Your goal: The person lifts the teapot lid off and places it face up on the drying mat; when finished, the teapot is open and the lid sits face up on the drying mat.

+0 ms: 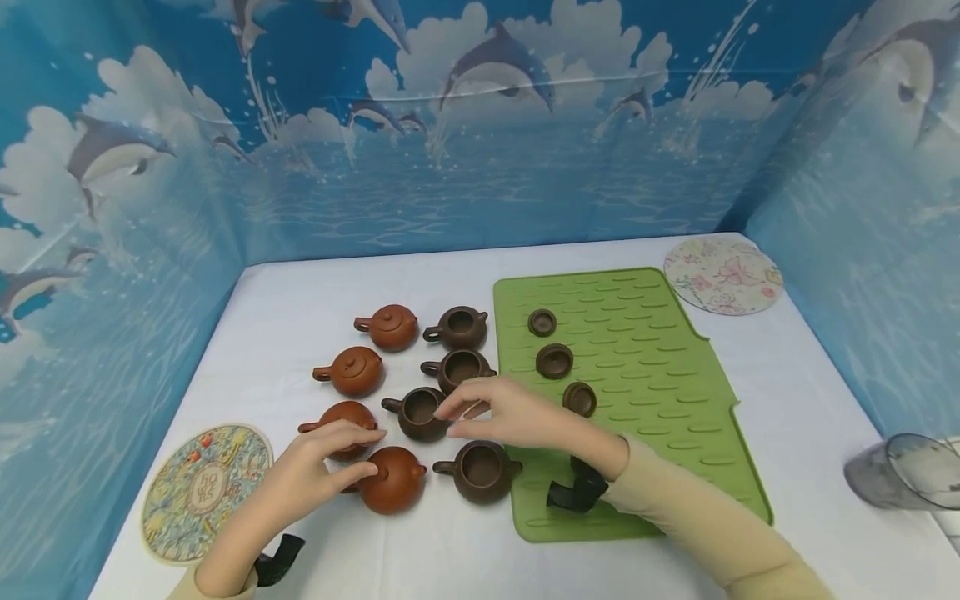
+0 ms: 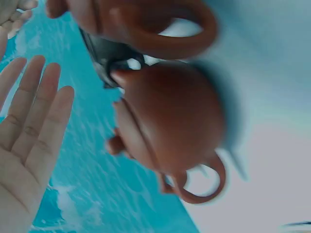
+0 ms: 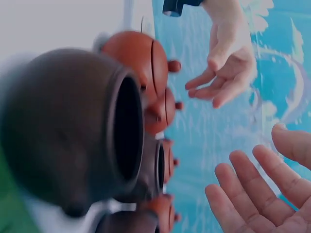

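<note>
My left hand [image 1: 311, 471] hovers with relaxed fingers over the two nearest reddish-brown lidded teapots [image 1: 393, 481]; in the left wrist view its straight fingers [image 2: 43, 111] are apart from a teapot [image 2: 170, 116]. My right hand [image 1: 502, 410], empty and loosely bent, is above the dark brown lidless teapots, between one [image 1: 422, 414] and the nearest one [image 1: 482, 472]. The right wrist view shows its spread fingers [image 3: 252, 182] clear of a dark pot [image 3: 63, 126]. Two more lidded reddish teapots [image 1: 357, 372] and two more dark ones [image 1: 459, 327] stand farther back.
On the right, a green mat [image 1: 645, 358] bears small dark lids [image 1: 555, 361], with part of it under my right forearm. A patterned round mat [image 1: 206, 492] lies at the left, a floral one [image 1: 723, 275] at the back right. A clear cup [image 1: 900, 472] is at the right edge.
</note>
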Action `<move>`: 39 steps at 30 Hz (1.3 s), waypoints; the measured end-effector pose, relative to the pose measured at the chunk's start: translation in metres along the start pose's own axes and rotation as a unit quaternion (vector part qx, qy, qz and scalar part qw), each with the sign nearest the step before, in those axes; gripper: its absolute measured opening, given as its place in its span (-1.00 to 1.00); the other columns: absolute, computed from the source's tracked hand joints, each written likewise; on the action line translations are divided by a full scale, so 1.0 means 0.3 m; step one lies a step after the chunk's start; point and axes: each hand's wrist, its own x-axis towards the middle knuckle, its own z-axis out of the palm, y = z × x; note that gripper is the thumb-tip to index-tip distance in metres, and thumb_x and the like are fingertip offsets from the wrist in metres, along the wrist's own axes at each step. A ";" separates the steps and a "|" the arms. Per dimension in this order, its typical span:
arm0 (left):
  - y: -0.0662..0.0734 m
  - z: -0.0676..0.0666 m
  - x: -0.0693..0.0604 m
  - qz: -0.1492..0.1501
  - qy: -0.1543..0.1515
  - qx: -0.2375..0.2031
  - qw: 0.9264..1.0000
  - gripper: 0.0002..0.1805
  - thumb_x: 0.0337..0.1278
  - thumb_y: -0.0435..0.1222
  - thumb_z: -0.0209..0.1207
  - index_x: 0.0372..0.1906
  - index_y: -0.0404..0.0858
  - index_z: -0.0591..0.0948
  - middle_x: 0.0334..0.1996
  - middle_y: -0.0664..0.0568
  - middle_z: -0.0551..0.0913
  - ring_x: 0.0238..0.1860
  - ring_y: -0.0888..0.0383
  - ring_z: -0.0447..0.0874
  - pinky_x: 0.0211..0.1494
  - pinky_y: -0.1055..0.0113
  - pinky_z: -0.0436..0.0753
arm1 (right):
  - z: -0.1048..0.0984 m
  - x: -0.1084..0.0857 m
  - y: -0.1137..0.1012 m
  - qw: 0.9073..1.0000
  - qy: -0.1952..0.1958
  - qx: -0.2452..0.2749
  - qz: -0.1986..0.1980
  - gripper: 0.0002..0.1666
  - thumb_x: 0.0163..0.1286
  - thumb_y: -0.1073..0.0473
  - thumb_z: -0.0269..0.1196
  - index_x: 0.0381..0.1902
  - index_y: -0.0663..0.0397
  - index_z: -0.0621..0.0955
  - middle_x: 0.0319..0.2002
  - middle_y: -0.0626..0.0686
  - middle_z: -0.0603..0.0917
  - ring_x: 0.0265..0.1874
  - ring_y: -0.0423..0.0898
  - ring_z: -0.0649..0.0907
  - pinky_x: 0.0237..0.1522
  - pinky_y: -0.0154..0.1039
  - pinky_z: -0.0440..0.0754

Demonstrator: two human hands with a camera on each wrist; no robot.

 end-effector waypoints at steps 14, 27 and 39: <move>-0.092 0.051 -0.080 -0.027 -0.007 -0.048 0.998 -0.63 -0.08 -0.38 0.45 -0.06 -0.11 0.74 -0.13 0.14 0.73 -0.13 0.22 0.73 -0.11 0.38 0.72 | 0.203 0.167 -0.070 0.991 -0.087 -0.100 -0.030 -0.71 0.33 0.09 0.35 -0.01 -0.01 0.72 -0.10 -0.09 0.72 -0.09 -0.30 0.63 -0.02 -0.54 0.54; -0.133 0.060 -0.074 -0.067 -0.058 -0.126 0.988 -0.64 -0.03 -0.44 0.40 -0.03 -0.30 0.71 -0.20 -0.02 0.70 -0.25 0.34 0.72 -0.18 0.48 0.70 | 0.271 0.198 -0.077 0.982 -0.078 -0.170 -0.022 -0.77 0.32 0.12 0.36 -0.07 -0.04 0.75 -0.07 -0.15 0.69 -0.02 -0.33 0.60 0.10 -0.54 0.47; -0.152 0.058 -0.064 -0.092 -0.092 -0.168 0.977 -0.65 -0.01 -0.40 0.41 -0.04 -0.34 0.72 -0.29 -0.02 0.71 -0.33 0.38 0.66 -0.26 0.46 0.70 | 0.294 0.198 -0.074 0.980 -0.049 -0.189 -0.044 -0.84 0.24 0.18 0.42 -0.19 -0.02 0.76 -0.16 -0.15 0.72 -0.09 -0.36 0.63 0.02 -0.62 0.47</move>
